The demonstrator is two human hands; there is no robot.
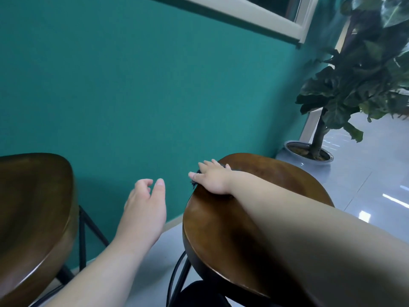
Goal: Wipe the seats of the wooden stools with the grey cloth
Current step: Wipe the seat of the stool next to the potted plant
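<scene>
From the head view, the right hand (211,178) lies palm-down at the far left edge of the right stool (232,231), fingers spread and fairly straight, pressing rather than gripping. The grey cloth (194,183) is almost wholly hidden under that palm; only a dark frayed bit sticks out below the thumb at the seat's rim, and another sliver shows past the fingertips. The left hand (146,201) hovers in the gap between the two seats, fingers loosely curled, holding nothing and touching neither. The left stool (35,207) stands well apart from the cloth. Behind is a teal wall (132,85), with a potted plant (354,89) on the pale floor (365,187) to the right.
</scene>
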